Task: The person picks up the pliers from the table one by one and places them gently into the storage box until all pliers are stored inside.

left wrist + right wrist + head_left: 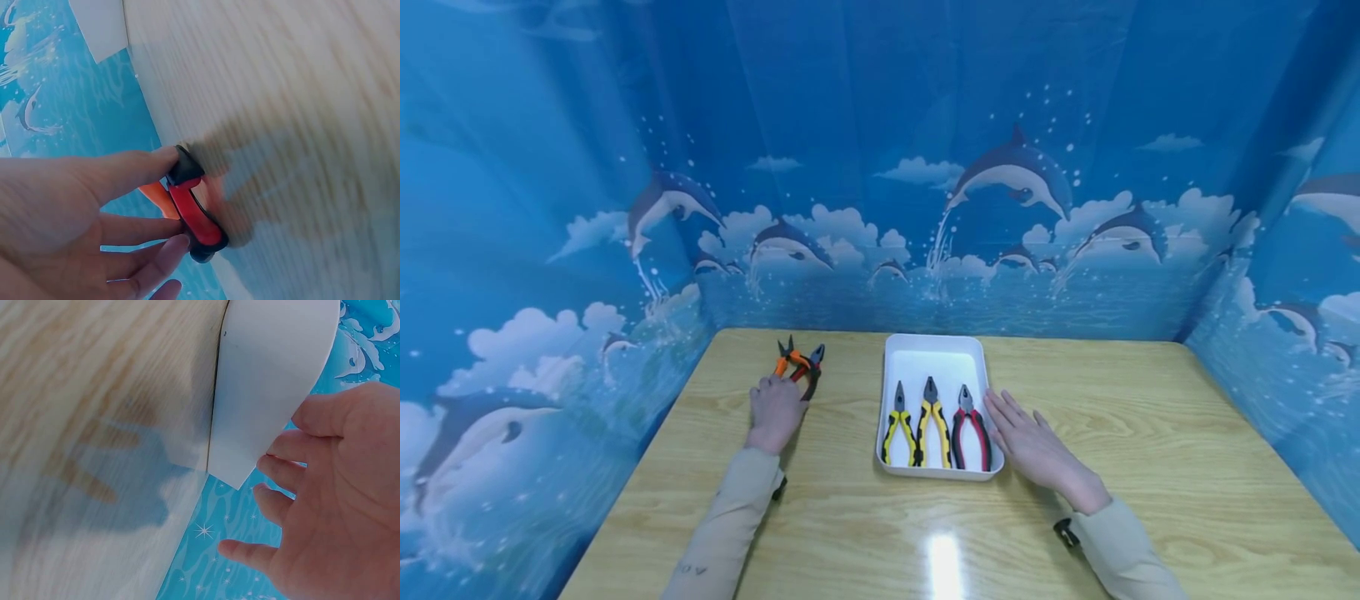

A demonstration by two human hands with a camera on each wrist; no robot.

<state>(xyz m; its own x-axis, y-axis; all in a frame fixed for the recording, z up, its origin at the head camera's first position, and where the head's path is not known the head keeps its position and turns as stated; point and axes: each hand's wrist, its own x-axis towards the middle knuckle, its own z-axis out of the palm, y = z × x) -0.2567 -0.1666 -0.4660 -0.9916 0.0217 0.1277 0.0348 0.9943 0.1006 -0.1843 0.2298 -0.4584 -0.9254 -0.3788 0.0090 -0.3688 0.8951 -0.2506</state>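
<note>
Nearest, the right hand (1033, 446) lies flat on the table (1150, 433), fingers straight and spread, just beside the white tray (934, 358) at its 3 o'clock side. Three pliers (933, 421) lie in the tray. Farther off at 10 o'clock, the left hand (773, 408) grips the red-handled pliers (808, 375), touching the orange pliers (786, 360)

My left grip (775, 408) pinches the red-and-black pliers (810, 375) by their handles, beside the orange pliers (786, 360). Both lie flat on the desk (1150, 433), noses pointing away from me, left of the white tray (934, 354).
</note>
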